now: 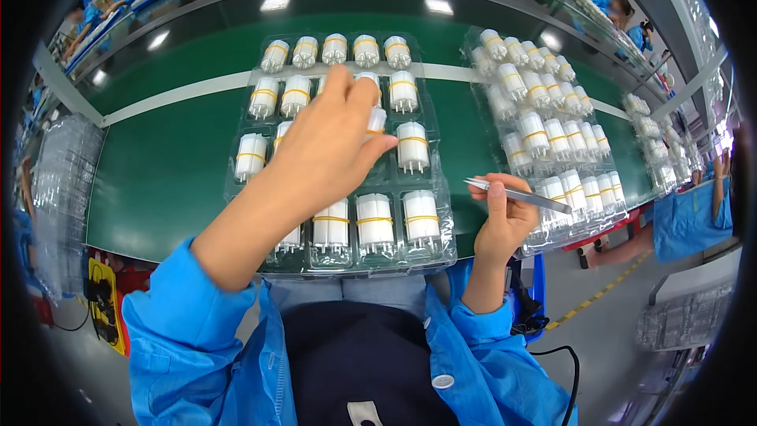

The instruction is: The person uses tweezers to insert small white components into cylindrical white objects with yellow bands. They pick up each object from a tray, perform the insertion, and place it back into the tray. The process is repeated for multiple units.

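Observation:
My left hand (331,134) reaches across the clear plastic tray (303,270) in front of me. Its thumb and fingers close around a white, pin-legged part (378,120), most of which the hand covers. More white bundles (374,219), each wrapped with a yellow band and with thin metal pins below, stand in the tray's pockets; my hand and forearm hide some of them. To the right of the tray, my right hand (506,225) grips a pair of metal tweezers (530,197), their pale tips pointing left, apart from the bundles.
A second, heaped stack of trays with white bundles (556,138) stands right on the green table (150,189), with another pile (658,138) beyond. Empty clear trays (63,197) are stacked at far left. A metal rail frame surrounds the bench; people in blue work farther off.

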Demonstrator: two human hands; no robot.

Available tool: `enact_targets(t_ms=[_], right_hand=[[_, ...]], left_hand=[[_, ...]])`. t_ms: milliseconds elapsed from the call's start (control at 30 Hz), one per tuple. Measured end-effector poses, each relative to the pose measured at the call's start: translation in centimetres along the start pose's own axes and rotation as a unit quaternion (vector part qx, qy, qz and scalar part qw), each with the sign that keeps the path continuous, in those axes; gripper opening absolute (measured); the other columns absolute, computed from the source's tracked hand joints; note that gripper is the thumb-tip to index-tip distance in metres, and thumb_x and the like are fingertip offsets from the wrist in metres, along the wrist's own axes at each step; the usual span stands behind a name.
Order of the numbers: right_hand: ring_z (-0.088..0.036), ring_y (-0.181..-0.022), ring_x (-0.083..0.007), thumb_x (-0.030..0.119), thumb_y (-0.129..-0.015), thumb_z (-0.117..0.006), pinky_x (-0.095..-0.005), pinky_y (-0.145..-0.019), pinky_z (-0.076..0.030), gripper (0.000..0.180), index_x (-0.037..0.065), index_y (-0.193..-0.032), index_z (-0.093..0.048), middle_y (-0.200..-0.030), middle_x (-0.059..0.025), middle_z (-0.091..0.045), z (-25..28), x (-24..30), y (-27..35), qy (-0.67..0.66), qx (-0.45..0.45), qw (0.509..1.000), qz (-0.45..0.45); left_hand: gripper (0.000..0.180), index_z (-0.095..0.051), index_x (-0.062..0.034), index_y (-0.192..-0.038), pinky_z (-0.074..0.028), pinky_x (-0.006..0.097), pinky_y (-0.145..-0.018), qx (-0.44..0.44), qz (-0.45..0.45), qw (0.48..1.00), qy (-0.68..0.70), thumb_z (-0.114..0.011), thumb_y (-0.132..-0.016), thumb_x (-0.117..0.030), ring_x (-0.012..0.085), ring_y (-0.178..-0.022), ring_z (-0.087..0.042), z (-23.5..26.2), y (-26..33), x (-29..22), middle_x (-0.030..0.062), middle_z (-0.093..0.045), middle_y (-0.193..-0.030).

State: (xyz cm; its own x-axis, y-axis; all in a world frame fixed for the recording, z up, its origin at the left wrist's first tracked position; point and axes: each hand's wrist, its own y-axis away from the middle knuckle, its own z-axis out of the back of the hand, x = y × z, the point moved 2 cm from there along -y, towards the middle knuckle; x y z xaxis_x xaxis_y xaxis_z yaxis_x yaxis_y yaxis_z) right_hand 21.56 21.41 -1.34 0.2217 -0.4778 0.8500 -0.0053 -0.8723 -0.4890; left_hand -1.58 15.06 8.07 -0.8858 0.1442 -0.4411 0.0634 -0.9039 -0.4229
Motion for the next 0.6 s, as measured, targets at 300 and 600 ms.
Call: enact_targets(t_ms=[300, 600], right_hand=[[-0.068, -0.075, -0.0163, 0.009, -0.093, -0.064, -0.026, -0.07, -0.056, 0.016, -0.005, -0.097, -0.062, -0.087, -0.0149, -0.069, 0.1, 0.5, 0.8, -0.019, -0.001, 1.0, -0.002], [-0.065, -0.083, -0.0197, 0.007, -0.094, -0.058, -0.0278, -0.075, -0.053, 0.018, -0.007, -0.105, -0.058, -0.099, -0.0192, -0.064, -3.3, 3.4, 4.8, -0.063, 0.055, 0.996, 0.034]], left_hand=[[0.042, -0.059, 0.0003, -0.103, -0.039, 0.042, -0.083, -0.015, -0.05, 0.982, -0.181, -0.065, -0.088, -0.038, 0.0309, -0.095, -0.053, -5.7, -1.3, 2.0, 0.0138, -0.056, -0.095], [0.033, -0.053, -0.0038, -0.112, -0.037, 0.045, -0.093, -0.006, -0.079, 0.997, -0.01, -0.064, -0.088, -0.024, 0.0363, -0.109, -0.052, -7.0, -0.2, 0.7, 0.0187, -0.056, -0.118]])
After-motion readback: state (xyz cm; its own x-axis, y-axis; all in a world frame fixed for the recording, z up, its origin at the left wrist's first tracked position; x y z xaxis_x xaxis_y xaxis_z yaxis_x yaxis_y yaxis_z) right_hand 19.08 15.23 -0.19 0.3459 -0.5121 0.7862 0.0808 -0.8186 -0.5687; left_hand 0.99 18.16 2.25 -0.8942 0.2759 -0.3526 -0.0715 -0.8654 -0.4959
